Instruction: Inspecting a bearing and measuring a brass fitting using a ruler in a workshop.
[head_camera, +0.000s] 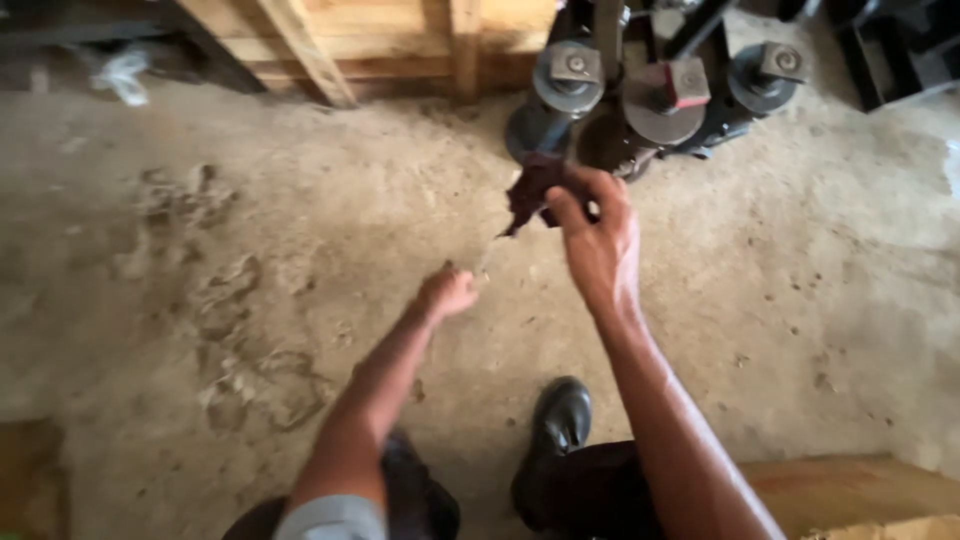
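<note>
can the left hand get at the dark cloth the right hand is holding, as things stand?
Probably yes. The left hand is closed, low and just left of the right hand, which pinches the dark cloth at its top. Only open air above the dirt floor shows between them; nothing blocks the way.

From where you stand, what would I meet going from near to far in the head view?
Black shoe → left hand → right hand holding a dark red scrap → grey machine with round discs → wooden frame.

Soft daylight; slight blur; edges warped
</note>
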